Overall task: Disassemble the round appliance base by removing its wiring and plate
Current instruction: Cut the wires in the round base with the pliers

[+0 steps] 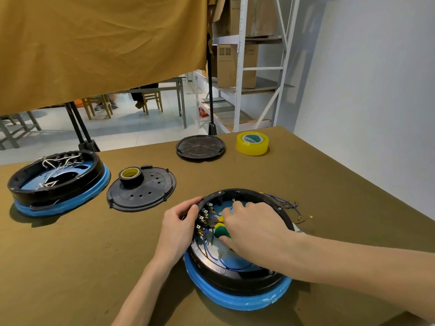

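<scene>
1. Near the table's 5 o'clock edge sits the round black appliance base with a blue rim [237, 295], open side up on the olive-brown cloth-covered table [70, 267].
2. Curled over the base's 9 o'clock wall, the left hand [179, 228] grips the rim; its fingertips are hidden behind the wall.
3. Reaching in from 3 o'clock, the right hand [255, 225] closes its fingers round a yellow-and-green-handled tool [221, 228]; the hand covers most of the handle, and the tool's tip is too dark and small to identify.
4. Thin blue wires with brass terminals [286, 204] spill over the base's 2 o'clock rim onto the cloth; more run inside, partly under the right hand. A row of metal connectors lines the inner wall at 9 o'clock, though their detail is blurred.
5. Toward the table's 9 o'clock lies a second black-and-blue round base holding white wires [58, 182].
6. Between the two bases rests a black perforated round plate [146, 192] carrying a roll of black tape with a yellow core [131, 176].
7. At 12 o'clock lies a dark ribbed round disc [200, 147], and just to its right a roll of clear yellow tape [252, 143] whose green-and-white core label is unreadable.
8. Beyond, a hanging mustard-yellow fabric sheet [101, 43] hides most of the room; the cardboard boxes on a white metal shelf [235, 64] bear printing too small to read.
</scene>
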`<action>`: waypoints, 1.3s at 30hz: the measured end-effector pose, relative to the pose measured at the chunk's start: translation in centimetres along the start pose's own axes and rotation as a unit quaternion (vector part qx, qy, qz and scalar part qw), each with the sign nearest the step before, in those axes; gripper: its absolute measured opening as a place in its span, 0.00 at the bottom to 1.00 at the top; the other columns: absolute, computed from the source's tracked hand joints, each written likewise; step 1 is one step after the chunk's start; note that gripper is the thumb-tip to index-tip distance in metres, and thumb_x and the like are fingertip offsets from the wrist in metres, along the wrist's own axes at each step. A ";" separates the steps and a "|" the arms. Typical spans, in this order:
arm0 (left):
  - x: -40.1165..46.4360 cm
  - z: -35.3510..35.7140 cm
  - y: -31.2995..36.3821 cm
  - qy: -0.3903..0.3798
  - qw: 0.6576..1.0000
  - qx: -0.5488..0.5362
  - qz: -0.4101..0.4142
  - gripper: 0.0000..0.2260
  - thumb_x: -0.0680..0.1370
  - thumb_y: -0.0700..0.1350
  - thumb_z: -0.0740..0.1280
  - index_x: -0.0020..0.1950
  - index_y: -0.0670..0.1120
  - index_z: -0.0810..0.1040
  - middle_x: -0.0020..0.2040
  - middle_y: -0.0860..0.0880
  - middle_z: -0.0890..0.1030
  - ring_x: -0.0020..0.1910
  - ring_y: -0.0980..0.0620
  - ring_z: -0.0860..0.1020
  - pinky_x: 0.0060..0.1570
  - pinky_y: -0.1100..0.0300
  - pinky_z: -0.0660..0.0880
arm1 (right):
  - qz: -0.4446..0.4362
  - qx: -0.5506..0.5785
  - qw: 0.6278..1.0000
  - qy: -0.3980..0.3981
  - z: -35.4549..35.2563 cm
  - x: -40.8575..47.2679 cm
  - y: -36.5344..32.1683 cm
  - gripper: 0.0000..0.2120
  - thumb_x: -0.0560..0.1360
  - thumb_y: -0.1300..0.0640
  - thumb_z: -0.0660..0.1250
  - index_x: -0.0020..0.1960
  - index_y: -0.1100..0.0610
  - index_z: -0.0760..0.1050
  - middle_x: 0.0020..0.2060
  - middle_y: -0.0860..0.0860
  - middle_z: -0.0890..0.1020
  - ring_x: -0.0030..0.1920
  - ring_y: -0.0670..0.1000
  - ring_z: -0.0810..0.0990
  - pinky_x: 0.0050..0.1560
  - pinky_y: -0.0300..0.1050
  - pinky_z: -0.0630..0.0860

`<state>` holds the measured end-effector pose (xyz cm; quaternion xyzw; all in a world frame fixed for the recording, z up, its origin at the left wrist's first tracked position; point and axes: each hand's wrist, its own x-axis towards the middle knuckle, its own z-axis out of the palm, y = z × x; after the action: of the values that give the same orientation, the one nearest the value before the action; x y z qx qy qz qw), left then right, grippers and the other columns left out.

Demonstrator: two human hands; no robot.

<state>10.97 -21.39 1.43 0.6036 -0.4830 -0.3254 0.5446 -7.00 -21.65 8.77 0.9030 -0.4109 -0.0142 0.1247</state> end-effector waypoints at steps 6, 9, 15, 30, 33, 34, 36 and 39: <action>0.1 0.2 -0.2 0.009 1.000 0.002 -0.001 0.13 0.85 0.43 0.63 0.65 0.51 0.83 0.56 0.55 0.85 0.56 0.60 0.82 0.52 0.66 0.78 | 0.024 0.046 0.998 -0.032 -0.6 -0.1 1.3 0.22 0.80 0.36 0.60 0.57 0.54 0.75 0.48 0.54 0.78 0.47 0.58 0.79 0.41 0.49 0.67; 0.1 0.3 -0.3 0.005 1.000 -0.007 -0.002 0.13 0.85 0.42 0.63 0.65 0.51 0.83 0.56 0.55 0.85 0.56 0.59 0.82 0.50 0.67 0.78 | 0.017 0.025 1.000 0.001 0.2 0.0 0.6 0.23 0.81 0.37 0.59 0.60 0.56 0.73 0.52 0.55 0.77 0.49 0.58 0.79 0.41 0.49 0.66; 0.2 0.3 -0.5 0.008 1.000 -0.011 -0.004 0.13 0.85 0.42 0.63 0.66 0.50 0.83 0.58 0.53 0.85 0.59 0.57 0.81 0.59 0.58 0.79 | 0.051 0.119 0.991 -0.012 0.5 -0.3 2.3 0.26 0.76 0.31 0.62 0.61 0.50 0.78 0.50 0.50 0.77 0.51 0.56 0.79 0.43 0.49 0.69; 0.0 0.1 -0.5 0.000 1.000 -0.008 -0.011 0.13 0.85 0.45 0.62 0.67 0.53 0.82 0.59 0.53 0.84 0.58 0.57 0.82 0.51 0.62 0.80 | 0.114 0.132 0.984 0.045 2.0 -2.5 3.8 0.32 0.77 0.29 0.57 0.70 0.49 0.71 0.54 0.49 0.74 0.54 0.52 0.73 0.55 0.48 0.68; -0.1 0.1 -0.4 -0.001 1.000 -0.005 -0.011 0.13 0.85 0.46 0.62 0.67 0.53 0.81 0.59 0.53 0.84 0.57 0.57 0.82 0.51 0.61 0.81 | 0.127 0.174 0.974 0.069 1.7 -2.3 4.6 0.32 0.77 0.30 0.59 0.73 0.49 0.69 0.55 0.48 0.73 0.53 0.50 0.72 0.55 0.47 0.70; -0.1 0.2 -0.4 -0.001 1.000 -0.007 -0.010 0.13 0.85 0.45 0.62 0.67 0.52 0.81 0.59 0.53 0.84 0.58 0.57 0.82 0.51 0.60 0.81 | 0.117 0.210 0.969 0.065 1.5 -2.4 4.6 0.33 0.77 0.29 0.60 0.73 0.48 0.70 0.54 0.48 0.74 0.53 0.49 0.73 0.55 0.46 0.71; -0.1 0.2 -0.2 0.000 1.000 -0.012 -0.009 0.13 0.85 0.44 0.62 0.67 0.51 0.81 0.59 0.52 0.84 0.59 0.56 0.82 0.56 0.56 0.81 | 0.081 0.246 0.965 0.037 1.3 -2.8 3.9 0.32 0.75 0.28 0.61 0.72 0.46 0.71 0.53 0.46 0.74 0.53 0.48 0.73 0.55 0.46 0.72; -0.2 0.2 -0.2 0.001 1.000 -0.006 -0.004 0.13 0.85 0.44 0.62 0.66 0.52 0.82 0.58 0.55 0.84 0.58 0.59 0.81 0.55 0.62 0.79 | 0.039 0.180 0.983 0.006 1.2 -3.2 2.3 0.30 0.75 0.27 0.58 0.66 0.46 0.73 0.50 0.45 0.73 0.49 0.47 0.71 0.50 0.45 0.67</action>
<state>10.80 -21.28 1.17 0.6024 -0.4783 -0.3296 0.5474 -11.00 -20.94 7.85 0.8941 -0.4407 0.0705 -0.0364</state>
